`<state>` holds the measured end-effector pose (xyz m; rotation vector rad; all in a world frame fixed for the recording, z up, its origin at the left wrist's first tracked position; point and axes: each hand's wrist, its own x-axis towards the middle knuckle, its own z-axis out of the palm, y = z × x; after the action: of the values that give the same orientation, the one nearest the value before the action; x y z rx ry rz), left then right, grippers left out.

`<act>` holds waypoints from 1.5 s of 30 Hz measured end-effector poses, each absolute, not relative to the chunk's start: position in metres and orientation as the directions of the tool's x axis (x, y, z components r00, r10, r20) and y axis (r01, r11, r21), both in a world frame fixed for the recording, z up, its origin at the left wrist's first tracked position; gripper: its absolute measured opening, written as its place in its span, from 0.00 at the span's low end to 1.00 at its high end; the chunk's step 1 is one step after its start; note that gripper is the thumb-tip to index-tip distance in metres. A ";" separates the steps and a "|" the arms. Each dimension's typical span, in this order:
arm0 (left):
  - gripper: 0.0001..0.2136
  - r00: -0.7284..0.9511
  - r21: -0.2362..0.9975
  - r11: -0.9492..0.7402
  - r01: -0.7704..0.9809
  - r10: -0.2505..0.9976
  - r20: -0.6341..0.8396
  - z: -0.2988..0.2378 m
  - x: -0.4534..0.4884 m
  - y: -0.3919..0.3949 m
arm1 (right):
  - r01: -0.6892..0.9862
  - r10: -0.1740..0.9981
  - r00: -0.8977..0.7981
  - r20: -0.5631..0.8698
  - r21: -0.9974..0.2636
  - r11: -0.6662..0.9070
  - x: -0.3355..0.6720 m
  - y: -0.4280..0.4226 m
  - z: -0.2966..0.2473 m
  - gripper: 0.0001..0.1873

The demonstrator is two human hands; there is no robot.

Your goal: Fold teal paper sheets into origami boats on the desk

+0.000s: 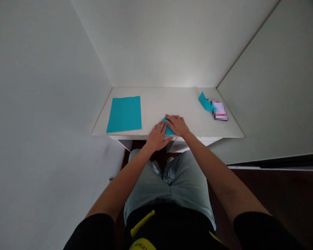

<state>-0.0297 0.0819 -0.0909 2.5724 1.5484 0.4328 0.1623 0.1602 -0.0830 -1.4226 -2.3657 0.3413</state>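
Observation:
A small folded piece of turquoise paper [169, 131] lies at the front edge of the white desk [161, 100], partly covered by my hands. My left hand [157, 136] rests over its left side, fingers stretched out and thumb apart. Across its upper right side my right hand [178, 125] lies flat with the fingers extended. Both hands touch the paper without gripping it. How the paper is folded beneath them is hidden. To the left of my hands, a flat turquoise sheet [125, 114] lies on the desk.
At the desk's right end, a folded turquoise paper piece [205, 103] sits against a pixelated pinkish item [220, 109] whose kind I cannot make out. White walls [161, 41] enclose the desk at the back and both sides. My legs are at its front edge.

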 end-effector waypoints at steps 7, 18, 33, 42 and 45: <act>0.36 0.407 0.266 -0.443 0.856 0.896 0.180 -0.087 -0.057 0.058 | 0.806 0.886 -0.426 0.181 -0.369 0.463 0.160 0.163 -0.088 0.31; 0.21 0.328 0.378 -0.358 0.854 0.934 0.142 -0.069 -0.062 0.072 | 0.717 0.840 -0.466 0.280 -0.437 0.543 0.204 0.137 -0.078 0.30; 0.24 0.262 0.343 -0.260 0.903 0.964 0.040 -0.038 -0.060 0.091 | 0.723 0.892 -0.416 0.177 -0.530 0.443 0.224 0.135 -0.075 0.23; 0.27 0.526 0.186 -0.548 0.816 0.836 0.154 -0.070 -0.032 0.069 | 0.837 0.899 -0.334 0.283 -0.350 0.421 0.202 0.129 -0.067 0.25; 0.32 0.518 0.194 -0.537 0.821 0.844 0.140 -0.086 -0.029 0.066 | 0.806 0.852 -0.432 0.297 -0.297 0.512 0.186 0.105 -0.077 0.26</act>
<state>-0.0293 0.0659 -0.0859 2.6463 1.4558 0.3307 0.1859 0.1053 -0.0765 -1.3664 -2.3506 0.1533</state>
